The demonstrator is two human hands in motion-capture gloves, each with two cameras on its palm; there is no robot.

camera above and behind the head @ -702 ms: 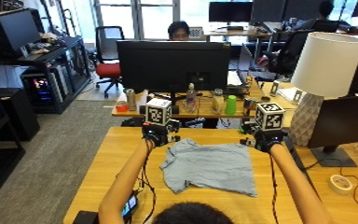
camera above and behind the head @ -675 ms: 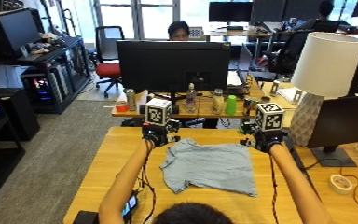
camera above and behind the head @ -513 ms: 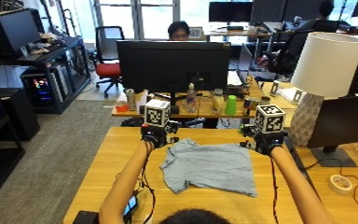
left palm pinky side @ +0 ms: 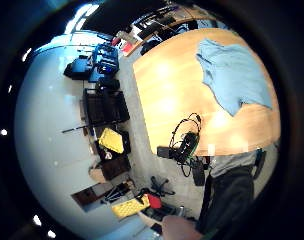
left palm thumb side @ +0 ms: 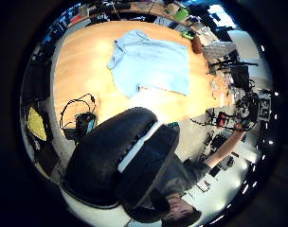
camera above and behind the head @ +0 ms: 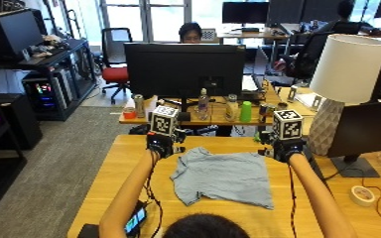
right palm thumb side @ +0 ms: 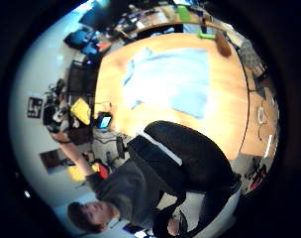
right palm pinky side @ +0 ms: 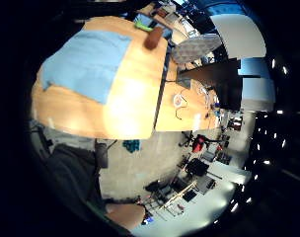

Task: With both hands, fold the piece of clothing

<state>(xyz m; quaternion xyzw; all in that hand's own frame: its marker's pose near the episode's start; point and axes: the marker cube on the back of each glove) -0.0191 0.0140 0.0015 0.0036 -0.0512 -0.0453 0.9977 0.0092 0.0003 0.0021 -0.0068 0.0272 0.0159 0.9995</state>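
Flat on table (camera above and behind the head: 111, 168): rumpled light-blue shirt (camera above and behind the head: 223, 176); hands' finger state unclear.

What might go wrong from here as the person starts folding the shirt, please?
The light blue shirt lies rumpled and skewed, so a fold begun now may come out uneven. Both hands, left and right, are raised above the table's far edge and hold nothing, so their grasps might land unevenly.

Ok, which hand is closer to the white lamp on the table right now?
The right hand. It is raised past the far right corner of the light blue T-shirt, just beside the lamp. The left hand is up at the shirt's far left corner, across the shirt from it.
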